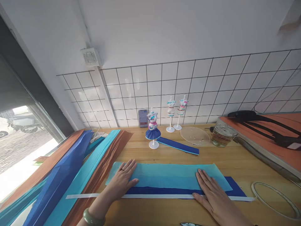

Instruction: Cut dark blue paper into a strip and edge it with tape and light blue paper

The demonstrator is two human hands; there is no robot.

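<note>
Left hand [123, 180]: flat, palm down on the left end of the light blue strip [166, 175], fingers slightly spread, thumb out to the side. The strip lies lengthwise on the worktop [145, 213], partly over a dark blue strip [235, 186] and behind a white band [160, 196]. Right hand [211, 194]: flat near its right end, fingers close together, thumb apart, touching the band.
</note>
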